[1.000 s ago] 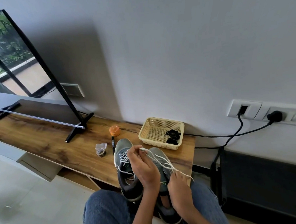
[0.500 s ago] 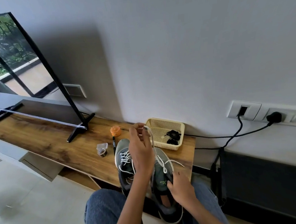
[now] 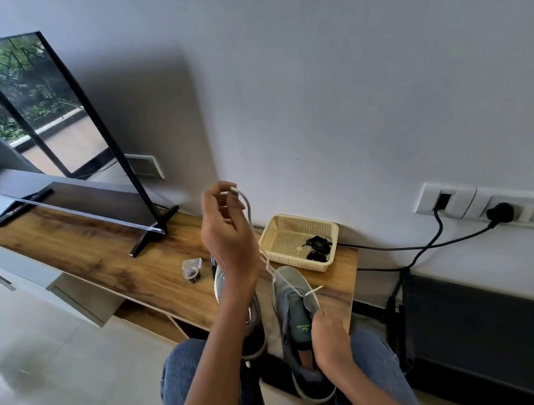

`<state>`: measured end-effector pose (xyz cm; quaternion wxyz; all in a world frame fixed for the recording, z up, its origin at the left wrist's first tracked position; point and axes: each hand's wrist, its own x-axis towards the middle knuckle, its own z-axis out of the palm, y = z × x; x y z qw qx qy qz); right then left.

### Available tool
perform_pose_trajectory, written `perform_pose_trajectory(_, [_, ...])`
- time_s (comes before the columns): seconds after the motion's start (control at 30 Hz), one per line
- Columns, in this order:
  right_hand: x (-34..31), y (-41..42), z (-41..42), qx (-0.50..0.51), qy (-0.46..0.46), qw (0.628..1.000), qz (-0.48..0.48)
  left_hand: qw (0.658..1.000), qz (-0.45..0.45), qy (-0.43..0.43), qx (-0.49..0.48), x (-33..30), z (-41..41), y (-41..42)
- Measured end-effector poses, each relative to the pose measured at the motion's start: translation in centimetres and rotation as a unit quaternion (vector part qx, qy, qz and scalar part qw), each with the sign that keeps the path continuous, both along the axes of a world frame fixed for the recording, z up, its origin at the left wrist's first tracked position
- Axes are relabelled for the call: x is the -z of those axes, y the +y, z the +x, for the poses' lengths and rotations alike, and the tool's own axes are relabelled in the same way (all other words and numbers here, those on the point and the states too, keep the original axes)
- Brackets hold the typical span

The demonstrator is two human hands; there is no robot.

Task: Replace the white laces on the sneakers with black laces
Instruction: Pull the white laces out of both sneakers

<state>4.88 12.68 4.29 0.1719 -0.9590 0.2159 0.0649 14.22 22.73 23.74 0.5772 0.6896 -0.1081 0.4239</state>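
Raised since the earlier frame, left hand (image 3: 226, 227) pinches the white lace (image 3: 250, 214) high above the wooden shelf (image 3: 112, 263); right hand (image 3: 330, 340) grips the right sneaker (image 3: 293, 298) on the lap; black laces (image 3: 317, 246) lie in the basket (image 3: 288, 229) beyond.

White lace (image 3: 249, 208), grey-green sneakers (image 3: 293, 298), black laces (image 3: 317, 246) in cream basket (image 3: 295, 224), brown woodgrain shelf (image 3: 105, 254)
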Motion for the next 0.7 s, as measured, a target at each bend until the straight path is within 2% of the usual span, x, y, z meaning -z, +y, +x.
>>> perform_pose_trajectory(0.1, [-0.1,0.1,-0.1,-0.003,-0.005,1.0,0.005,0.999,0.03,0.011,-0.002,0.1,-0.1,-0.1])
perform_pose_trajectory(0.2, [-0.1,0.1,-0.1,-0.004,-0.004,1.0,0.005,0.977,0.158,0.127,0.061,2.4,-0.3,-0.6])
perform_pose_trajectory(0.27, [-0.2,0.1,-0.1,-0.002,-0.002,1.0,0.005,0.934,0.251,0.233,0.1,5.1,-0.4,-1.1])
perform_pose_trajectory(0.33, [-0.3,0.2,-0.2,-0.004,-0.003,1.0,0.004,0.875,0.341,0.321,0.125,7.7,-0.6,-1.5])
perform_pose_trajectory(0.43, [-0.1,0.1,-0.2,-0.007,-0.006,1.0,0.005,0.788,0.445,0.401,0.143,11.1,-1.2,-1.9])
perform_pose_trajectory(0.57, [0.2,0.1,-0.1,-0.02,-0.006,1.0,0.003,0.697,0.577,0.413,0.105,15.1,-1.7,-1.8])
perform_pose_trajectory(0.63, [0.1,0.3,-0.1,-0.017,-0.002,1.0,-0.003,0.67,0.629,0.387,0.082,16.1,-1.7,-2.0])
perform_pose_trajectory(0.7, [0.2,0.2,0.1,-0.004,-0.04,0.999,-0.01,0.653,0.667,0.353,0.062,16.6,-1.7,-2.3])
